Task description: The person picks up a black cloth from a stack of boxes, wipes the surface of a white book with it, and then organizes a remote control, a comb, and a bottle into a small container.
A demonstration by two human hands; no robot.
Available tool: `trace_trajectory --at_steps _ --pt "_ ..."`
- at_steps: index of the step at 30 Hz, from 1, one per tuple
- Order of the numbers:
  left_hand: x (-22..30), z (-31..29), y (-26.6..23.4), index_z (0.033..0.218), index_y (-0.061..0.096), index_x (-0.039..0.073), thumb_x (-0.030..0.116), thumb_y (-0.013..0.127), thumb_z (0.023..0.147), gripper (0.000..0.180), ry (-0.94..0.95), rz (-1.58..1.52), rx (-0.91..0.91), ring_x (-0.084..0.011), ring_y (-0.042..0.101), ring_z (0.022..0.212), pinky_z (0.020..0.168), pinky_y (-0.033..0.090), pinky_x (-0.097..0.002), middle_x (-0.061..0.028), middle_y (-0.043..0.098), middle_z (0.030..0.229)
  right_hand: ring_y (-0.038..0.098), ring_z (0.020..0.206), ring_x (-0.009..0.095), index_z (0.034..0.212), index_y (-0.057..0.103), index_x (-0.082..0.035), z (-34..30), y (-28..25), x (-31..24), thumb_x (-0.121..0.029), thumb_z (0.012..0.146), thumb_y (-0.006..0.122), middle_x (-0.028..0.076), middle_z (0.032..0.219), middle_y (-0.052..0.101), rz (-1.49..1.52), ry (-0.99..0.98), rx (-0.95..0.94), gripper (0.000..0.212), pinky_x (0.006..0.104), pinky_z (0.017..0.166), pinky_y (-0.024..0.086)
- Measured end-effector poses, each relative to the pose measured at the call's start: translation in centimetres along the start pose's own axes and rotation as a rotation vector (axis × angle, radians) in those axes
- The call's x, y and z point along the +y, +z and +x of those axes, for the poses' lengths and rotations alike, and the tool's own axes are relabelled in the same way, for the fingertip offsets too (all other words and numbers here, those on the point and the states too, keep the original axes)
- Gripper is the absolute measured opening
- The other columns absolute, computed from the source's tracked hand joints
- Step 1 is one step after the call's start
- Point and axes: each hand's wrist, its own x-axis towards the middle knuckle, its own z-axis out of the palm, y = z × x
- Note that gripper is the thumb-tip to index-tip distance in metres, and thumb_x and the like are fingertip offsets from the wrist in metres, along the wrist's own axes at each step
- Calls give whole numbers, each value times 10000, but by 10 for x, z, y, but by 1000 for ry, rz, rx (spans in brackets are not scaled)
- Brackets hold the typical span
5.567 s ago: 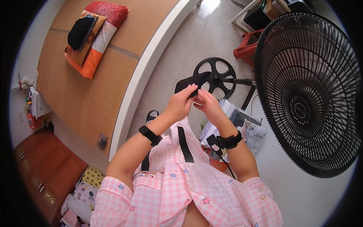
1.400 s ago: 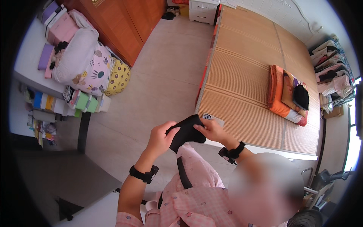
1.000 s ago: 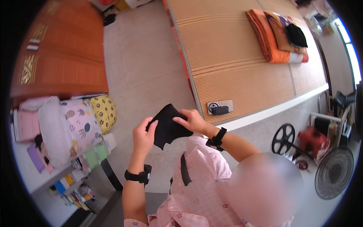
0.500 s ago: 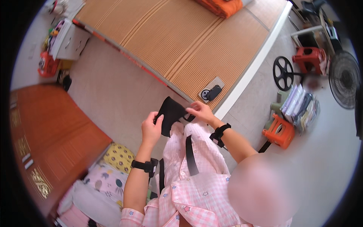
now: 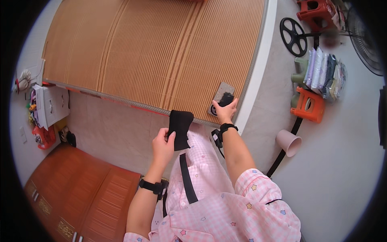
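Observation:
My left hand point(image 5: 163, 142) is closed on a folded piece of black cloth point(image 5: 179, 130), thumb on top, held over my lap beside the bed's edge. My right hand point(image 5: 226, 111) rests at a small black bundle point(image 5: 226, 99), thumb on one side and fingers on the other. Its surface looks fuzzy. The bundle lies on a phone point(image 5: 224, 89) in a light speckled case, with a dark round camera area partly covered by my thumb. Under the phone is the striped bamboo mat point(image 5: 149, 52) of the bed.
A white bed edge point(image 5: 258, 76) runs along the right. Beyond it stand an orange stool point(image 5: 310, 105), packaged clothes point(image 5: 320, 70), a pale bin point(image 5: 288, 142), a red stool point(image 5: 316, 14) and a fan point(image 5: 366, 38). At left are a brown wooden panel point(image 5: 92, 181) and white drawers point(image 5: 55, 105).
My right hand has left the black cloth and moved up and right to the bundle on the phone. My left hand still holds the cloth. The view has shifted toward the bed.

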Motion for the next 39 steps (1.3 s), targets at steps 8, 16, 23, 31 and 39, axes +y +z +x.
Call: trace_trajectory --at_steps 8,16,23,31,39 --pt "-2 70 -7 922 573 2 113 624 834 151 -128 -108 -22 -193 625 633 581 483 -309 -148 638 742 400 1182 436 1398 153 -99 11 26 -46 -382 585 791 290 1250 391 -291 84 123 1071 485 990 346" --pt "-5 104 -73 903 551 11 132 610 840 149 -91 -215 115 -289 607 654 599 467 -355 -171 612 734 328 1215 399 1393 199 -65 13 69 -84 -282 555 774 244 1295 347 -365 -304 54 1039 509 984 345" --pt "-40 119 -202 897 546 4 108 609 845 132 -43 -189 298 -198 583 630 574 458 -308 -128 606 712 372 1169 376 1353 259 -51 -84 142 -226 -235 518 765 199 1254 377 -524 -881 -220 994 482 953 377" --pt "-117 136 -399 917 555 35 188 606 836 180 -88 -156 474 -364 611 702 593 462 -423 -181 623 737 440 1104 377 1302 315 -6 -251 241 -343 -225 512 769 206 1173 442 -605 -1172 -235 937 446 942 384" --pt "-165 180 -534 964 555 36 221 618 836 233 -132 -146 604 -367 620 727 623 486 -413 -190 637 775 434 1124 347 1267 337 8 -339 333 -427 -189 476 758 193 1150 457 -820 -1443 -291 917 424 1007 320"
